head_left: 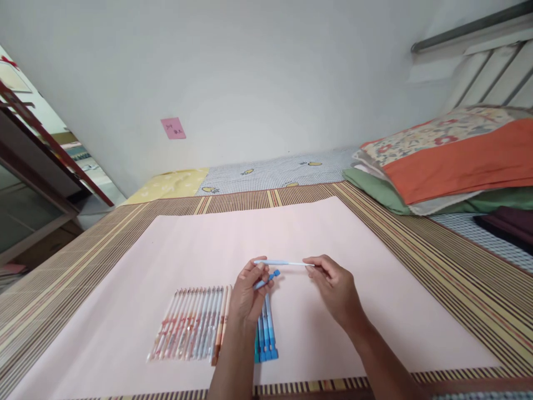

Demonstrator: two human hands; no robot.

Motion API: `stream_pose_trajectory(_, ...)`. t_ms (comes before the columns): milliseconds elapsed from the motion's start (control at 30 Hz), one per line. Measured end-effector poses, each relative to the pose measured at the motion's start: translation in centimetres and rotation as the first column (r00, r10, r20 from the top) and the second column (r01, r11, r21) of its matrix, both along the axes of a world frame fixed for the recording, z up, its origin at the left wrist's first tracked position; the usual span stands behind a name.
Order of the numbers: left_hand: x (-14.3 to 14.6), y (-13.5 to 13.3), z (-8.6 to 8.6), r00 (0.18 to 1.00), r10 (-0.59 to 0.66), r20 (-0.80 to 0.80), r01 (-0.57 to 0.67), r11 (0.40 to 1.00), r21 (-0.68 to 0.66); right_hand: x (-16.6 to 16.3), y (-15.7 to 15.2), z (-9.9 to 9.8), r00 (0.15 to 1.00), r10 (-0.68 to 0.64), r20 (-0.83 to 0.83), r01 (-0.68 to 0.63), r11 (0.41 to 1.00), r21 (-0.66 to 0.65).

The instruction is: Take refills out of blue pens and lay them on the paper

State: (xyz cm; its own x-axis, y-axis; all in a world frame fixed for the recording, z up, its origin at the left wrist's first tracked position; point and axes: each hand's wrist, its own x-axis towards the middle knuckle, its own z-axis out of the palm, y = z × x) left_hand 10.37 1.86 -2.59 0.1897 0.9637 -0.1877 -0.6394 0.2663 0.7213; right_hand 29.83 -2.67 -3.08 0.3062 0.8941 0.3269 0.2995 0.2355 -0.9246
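My left hand (250, 289) pinches a light-blue pen barrel (272, 261) and also keeps a darker blue pen part (266, 279) with a squarish end in its curled fingers. From the barrel's right end runs a thin white pen refill (297, 264), its far tip pinched by my right hand (333, 283). Both hands are above a pale pink sheet (200, 239). Under and beside my left wrist lie blue pens (270, 328), partly hidden by the arm. A neat row of clear-bodied pens (187, 322) lies to the left, with orange-brown pens (219, 333) at its right end.
A striped bamboo mat (383, 239) surrounds the sheet. Folded orange and floral bedding (462, 161) is piled at the right, near dark cloth (508, 225). Behind the mat stands a white wall bearing a pink note (173, 128). Yellow cloth (166, 186) lies at the back left.
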Motion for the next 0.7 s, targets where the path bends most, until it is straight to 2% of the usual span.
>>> stream_pose_trajectory(133,-0.5,0.3,-0.1,0.997,0.059,0.044,-0.058,0.998,-0.029,0.8,0.0,0.2,0.999,-0.038,0.035,0.038,0.999,-0.005)
stream_pose_trajectory(267,-0.8,0.6,-0.1,0.982,0.142,0.127,-0.125,0.984,-0.129,1.6,0.1,0.1,0.996,-0.076,0.035,0.078,0.996,-0.038)
stream_pose_trajectory(367,-0.9,0.6,-0.1,0.972,0.164,0.169,-0.132,0.974,-0.182,1.9,0.2,-0.4,0.994,-0.108,0.002,0.108,0.992,-0.071)
stream_pose_trajectory(533,-0.6,0.2,-0.1,0.991,0.063,0.12,-0.048,0.991,-0.125,1.7,0.4,-1.0,0.994,-0.108,-0.033,0.104,0.99,-0.1)
stream_pose_trajectory(700,-0.6,0.1,0.2,0.987,-0.029,0.157,0.049,0.991,-0.126,1.2,0.5,-0.5,0.993,-0.109,0.045,0.108,0.994,0.012)
